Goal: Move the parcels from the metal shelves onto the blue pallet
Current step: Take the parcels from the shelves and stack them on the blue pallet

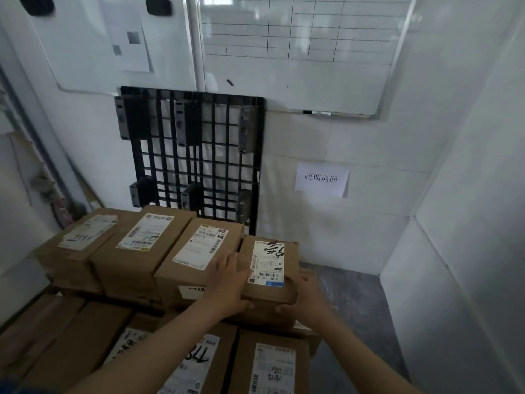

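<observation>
A small brown cardboard parcel (289, 268) with a white shipping label sits at the right end of the top row of stacked parcels. My left hand (231, 282) grips its left side and my right hand (305, 301) grips its right front corner. Three more labelled brown parcels (142, 251) stand in the same row to its left. Lower parcels (272, 362) fill the stack in front, under my forearms. The blue pallet is hidden beneath the boxes, and no metal shelves are in sight.
A black plastic pallet (193, 155) leans upright against the white wall behind the stack. Whiteboards (284, 52) hang above, and a paper sign (321, 179) is taped to the wall. Grey floor (355, 308) lies to the right, closed off by a white wall.
</observation>
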The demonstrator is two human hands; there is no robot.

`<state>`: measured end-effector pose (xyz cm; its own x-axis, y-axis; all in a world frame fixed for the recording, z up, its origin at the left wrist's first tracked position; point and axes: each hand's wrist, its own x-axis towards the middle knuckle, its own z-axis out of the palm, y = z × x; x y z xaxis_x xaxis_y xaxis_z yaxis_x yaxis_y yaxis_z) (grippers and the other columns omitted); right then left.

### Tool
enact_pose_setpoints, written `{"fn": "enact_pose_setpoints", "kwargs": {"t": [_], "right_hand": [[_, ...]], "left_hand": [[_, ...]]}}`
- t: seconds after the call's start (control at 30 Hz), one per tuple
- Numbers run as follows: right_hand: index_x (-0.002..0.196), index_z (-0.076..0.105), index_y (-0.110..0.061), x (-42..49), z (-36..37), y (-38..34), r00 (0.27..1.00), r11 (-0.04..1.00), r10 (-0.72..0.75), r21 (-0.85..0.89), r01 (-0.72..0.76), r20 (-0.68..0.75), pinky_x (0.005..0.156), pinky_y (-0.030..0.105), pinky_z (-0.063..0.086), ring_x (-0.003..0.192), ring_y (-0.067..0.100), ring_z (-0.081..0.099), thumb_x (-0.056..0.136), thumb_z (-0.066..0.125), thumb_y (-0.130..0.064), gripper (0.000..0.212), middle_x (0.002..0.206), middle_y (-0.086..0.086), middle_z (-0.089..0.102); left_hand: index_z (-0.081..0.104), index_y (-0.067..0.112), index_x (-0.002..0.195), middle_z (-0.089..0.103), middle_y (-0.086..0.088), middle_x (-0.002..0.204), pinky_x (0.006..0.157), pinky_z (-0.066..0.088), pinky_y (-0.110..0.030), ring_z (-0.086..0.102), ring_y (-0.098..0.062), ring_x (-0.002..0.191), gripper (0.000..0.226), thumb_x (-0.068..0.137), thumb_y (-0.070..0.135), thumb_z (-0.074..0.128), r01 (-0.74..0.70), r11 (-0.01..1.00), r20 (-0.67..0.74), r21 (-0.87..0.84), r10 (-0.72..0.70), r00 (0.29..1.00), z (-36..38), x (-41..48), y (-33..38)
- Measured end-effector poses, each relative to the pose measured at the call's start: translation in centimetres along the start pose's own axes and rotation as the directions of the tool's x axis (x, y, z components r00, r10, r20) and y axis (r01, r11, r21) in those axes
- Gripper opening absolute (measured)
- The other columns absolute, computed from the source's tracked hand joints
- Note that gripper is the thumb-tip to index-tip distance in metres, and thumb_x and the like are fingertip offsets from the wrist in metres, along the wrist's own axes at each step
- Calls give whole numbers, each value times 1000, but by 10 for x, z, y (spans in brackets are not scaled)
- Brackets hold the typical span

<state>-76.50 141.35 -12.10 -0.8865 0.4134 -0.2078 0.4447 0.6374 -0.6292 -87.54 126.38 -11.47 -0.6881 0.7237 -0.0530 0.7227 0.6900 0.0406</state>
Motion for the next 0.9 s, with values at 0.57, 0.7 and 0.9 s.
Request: {"fn": "enact_pose_setpoints", "kwargs": {"t": [0.57,0.7,0.9], "right_hand": [[127,48,-19,6,19,-90,855,843,-508,-262,469,-103,101,32,34,120,22,45,87,52,-30,42,133,4,50],[128,48,-20,-8,52,-126,788,767,-616,-243,594,-16,98,28,36,117,19,47,85,55,-23,44,130,1,52],[137,38,-20,-55,118,-202,690,664,-711,-194,722,134,108,28,28,129,17,36,88,53,-26,51,140,1,43]], "left_hand": [[29,15,139,36,-5,139,105,31,-25,35,-18,126,54,90,26,49,187,898,-208,-397,-287,935,-12,-79,-41],[22,15,144,29,-3,147,110,27,-27,29,-18,134,58,93,23,48,357,838,-198,-413,-465,863,-14,-144,-91],[31,11,135,42,-8,134,96,34,-23,41,-18,117,40,96,17,37,532,749,-215,-395,-638,739,-16,-270,-147]]}}
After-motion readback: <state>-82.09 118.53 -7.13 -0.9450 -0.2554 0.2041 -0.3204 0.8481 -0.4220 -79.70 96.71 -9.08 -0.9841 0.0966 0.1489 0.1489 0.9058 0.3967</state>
